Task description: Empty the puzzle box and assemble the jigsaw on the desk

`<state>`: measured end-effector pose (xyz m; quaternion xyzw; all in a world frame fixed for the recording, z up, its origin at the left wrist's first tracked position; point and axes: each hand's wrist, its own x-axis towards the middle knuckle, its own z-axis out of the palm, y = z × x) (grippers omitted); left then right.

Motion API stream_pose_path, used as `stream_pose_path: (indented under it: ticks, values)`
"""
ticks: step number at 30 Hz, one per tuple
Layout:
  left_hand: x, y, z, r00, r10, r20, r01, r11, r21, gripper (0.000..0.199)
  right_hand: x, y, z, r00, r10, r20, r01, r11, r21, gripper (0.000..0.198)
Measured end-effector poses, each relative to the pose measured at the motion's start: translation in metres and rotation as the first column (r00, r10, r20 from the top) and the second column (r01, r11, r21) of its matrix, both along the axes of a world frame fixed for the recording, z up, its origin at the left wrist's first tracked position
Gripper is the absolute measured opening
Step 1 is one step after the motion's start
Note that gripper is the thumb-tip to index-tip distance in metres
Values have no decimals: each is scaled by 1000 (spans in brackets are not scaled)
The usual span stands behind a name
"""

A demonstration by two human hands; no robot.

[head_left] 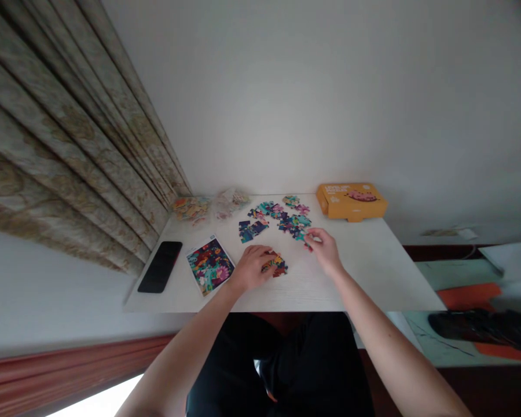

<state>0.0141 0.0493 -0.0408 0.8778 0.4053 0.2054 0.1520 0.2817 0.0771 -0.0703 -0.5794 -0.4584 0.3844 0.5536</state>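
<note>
My left hand (252, 267) lies on the white table with its fingers loosely bent, touching the edge of a small joined patch of jigsaw puzzle pieces (280, 266) in red, yellow and dark colours. Part of that patch is hidden under the fingers. To the right, my right hand (325, 248) has thumb and forefinger pinched on a jigsaw puzzle piece (307, 246), mostly covered by the fingertips. Just beyond it spreads a heap of loose blue and teal puzzle pieces (292, 225). A dark blue joined group of pieces (252, 230) lies behind my left hand.
A picture card (211, 265) and a black phone (160, 267) lie on the left of the table (373, 278). Clear bags of pieces (191, 209) stand at the back left, by the curtain (69, 127). A yellow puzzle box (351, 201) sits back right against the wall.
</note>
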Motion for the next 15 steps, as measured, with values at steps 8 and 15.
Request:
stream_pose_path:
  ticks: [8, 15]
  values:
    - [-8, 26, -17, 977, 194, 86, -196, 981, 13, 23, -58, -42, -6, 840, 173, 514, -254, 963, 91, 24]
    - [26, 65, -2, 998, 27, -53, -28, 999, -18, 36, -10, 12, -5, 581, -50, 812, 5, 998, 58, 34]
